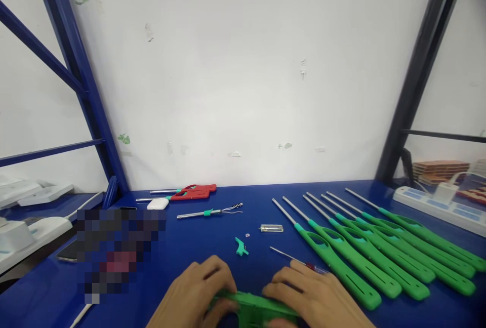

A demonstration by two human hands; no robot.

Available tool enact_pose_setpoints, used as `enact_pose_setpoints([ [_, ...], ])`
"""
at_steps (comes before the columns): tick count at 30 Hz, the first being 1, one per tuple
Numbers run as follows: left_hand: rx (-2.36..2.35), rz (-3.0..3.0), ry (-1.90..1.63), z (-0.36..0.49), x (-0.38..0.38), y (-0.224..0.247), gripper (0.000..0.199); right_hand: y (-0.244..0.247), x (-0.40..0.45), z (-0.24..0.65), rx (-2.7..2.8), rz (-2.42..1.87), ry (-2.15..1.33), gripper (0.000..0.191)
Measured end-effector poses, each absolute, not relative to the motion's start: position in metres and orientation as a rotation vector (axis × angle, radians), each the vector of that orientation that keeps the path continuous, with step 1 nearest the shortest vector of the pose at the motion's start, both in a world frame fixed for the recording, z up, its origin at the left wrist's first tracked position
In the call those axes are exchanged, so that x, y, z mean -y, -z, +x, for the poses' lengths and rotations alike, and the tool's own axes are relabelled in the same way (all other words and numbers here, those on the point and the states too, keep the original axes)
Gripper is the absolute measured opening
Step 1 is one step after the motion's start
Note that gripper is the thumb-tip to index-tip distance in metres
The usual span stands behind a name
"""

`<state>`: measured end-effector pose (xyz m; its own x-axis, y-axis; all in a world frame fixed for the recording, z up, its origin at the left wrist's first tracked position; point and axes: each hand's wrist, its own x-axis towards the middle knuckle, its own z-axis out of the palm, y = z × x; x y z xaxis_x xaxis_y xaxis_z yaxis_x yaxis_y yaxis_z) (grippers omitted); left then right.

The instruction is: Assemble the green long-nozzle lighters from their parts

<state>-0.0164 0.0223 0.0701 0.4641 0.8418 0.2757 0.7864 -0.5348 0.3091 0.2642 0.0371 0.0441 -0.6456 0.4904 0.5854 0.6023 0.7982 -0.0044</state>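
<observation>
My left hand (201,287) and my right hand (311,292) both grip a green lighter housing (252,310) at the front edge of the view, its lower part cut off. The fingers of each hand curl over its upper rim. Just beyond lie a teal trigger (240,247), a tiny pale piece (247,235) and a transparent fuel tank (272,228). A screwdriver (292,257) rests past my right hand, its handle partly hidden. Farther back is a metal lighter tube (199,213) with a teal collar and loose wires.
Several green long-necked lighters (341,262) lie slanted in a row at the right. Two red lighters (193,194) and a white case (158,204) sit at the back left. Power strips (444,206) stand at the right edge. A blurred-out patch (121,252) covers the left side.
</observation>
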Motion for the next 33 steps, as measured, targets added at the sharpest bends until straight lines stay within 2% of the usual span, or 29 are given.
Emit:
enact_pose_setpoints([
  [2, -1.481, 2.526, -0.662, -0.013, -0.030, -0.078, 0.022, -0.044, -0.041, 0.264, 2.415, -0.853, 0.230, 0.007],
  [6, -1.614, 2.539, -0.697, -0.022, -0.060, -0.092, 0.038, -0.066, -0.062, 0.279, 2.351, -1.064, 0.143, 0.031],
  [8, -1.696, 2.583, -0.655, -0.034, -0.083, -0.096, 0.030, -0.083, -0.084, 0.290, 2.299, -1.218, 0.077, 0.034],
  [10, -1.777, 2.632, -0.554, -0.046, -0.108, -0.095, 0.025, -0.096, -0.111, 0.301, 2.299, -1.290, 0.052, 0.031],
  [13, -1.868, 2.683, -0.393, -0.058, -0.143, -0.087, 0.035, -0.105, -0.149, 0.308, 2.340, -1.381, -0.032, 0.024],
  [19, -1.890, 2.757, -0.192, -0.061, -0.175, -0.074, 0.037, -0.090, -0.179, 0.301, 2.414, -1.402, -0.183, 0.026],
  [23, -1.907, 2.782, -0.227, -0.061, -0.165, -0.081, 0.036, -0.095, -0.170, 0.302, 2.357, -1.400, -0.122, 0.024],
  [26, -1.909, 2.804, -0.370, -0.064, -0.140, -0.095, 0.033, -0.105, -0.139, 0.300, 2.324, -1.351, -0.067, 0.033],
  [28, -1.880, 2.810, -0.484, -0.068, -0.116, -0.102, 0.021, -0.105, -0.109, 0.295, 2.346, -1.279, -0.085, 0.034],
  [30, -1.829, 2.800, -0.579, -0.071, -0.088, -0.104, 0.032, -0.094, -0.077, 0.288, 2.381, -1.187, -0.099, 0.027],
  [33, -1.787, 2.760, -0.697, -0.075, -0.046, -0.095, 0.042, -0.060, -0.045, 0.276, 2.540, -0.777, 0.035, 0.024],
])
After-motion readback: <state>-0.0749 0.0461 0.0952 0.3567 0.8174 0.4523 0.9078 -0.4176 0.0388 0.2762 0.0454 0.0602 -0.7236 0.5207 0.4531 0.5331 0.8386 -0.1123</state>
